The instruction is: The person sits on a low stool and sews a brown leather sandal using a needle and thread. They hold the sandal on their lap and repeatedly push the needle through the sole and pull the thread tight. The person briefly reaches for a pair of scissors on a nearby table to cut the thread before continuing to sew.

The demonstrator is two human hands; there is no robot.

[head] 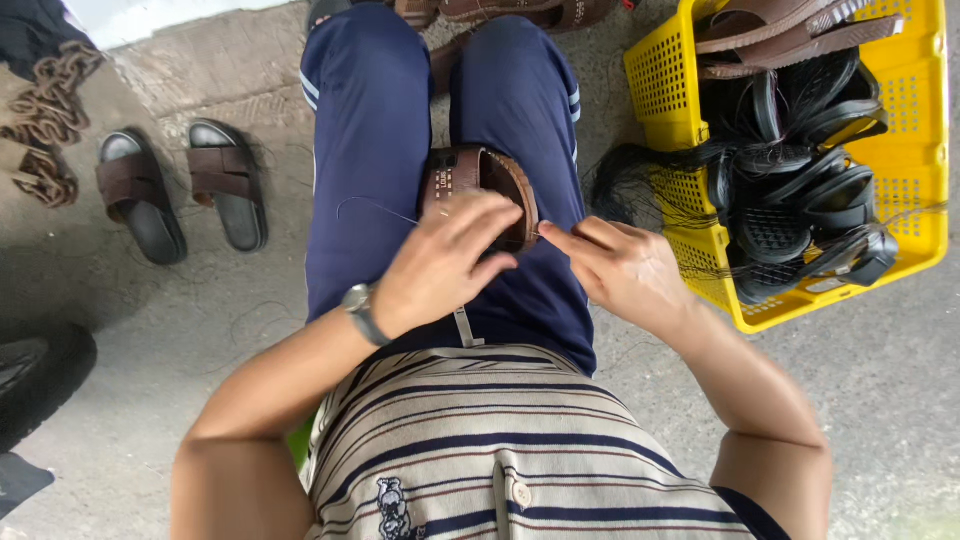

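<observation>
Both hands are met over a brown leather sandal [490, 190] that is wedged between the knees of the navy trousers [370, 150]. Its long axis runs away from the body, with the toe end pointed outward and the sole edge turned up. The left hand [440, 262] is laid across the near end of the sandal with the fingers loosely curled over it; a dark thread [375, 206] is seen trailing from under it to the left. The right hand [625, 270] is closed to a pinch at the sandal's right rim; whether anything is gripped cannot be told.

A yellow perforated plastic crate [910, 130] is set on the concrete floor [880, 380] to the right, close beside the right knee. It is filled with black rubber soles [800, 190], topped by brown straps [780, 30], with loose black thread [630, 185] spilled over its near wall. A finished pair of brown-strapped black sandals [185, 190] is placed well apart on the left, with open floor between it and the leg.
</observation>
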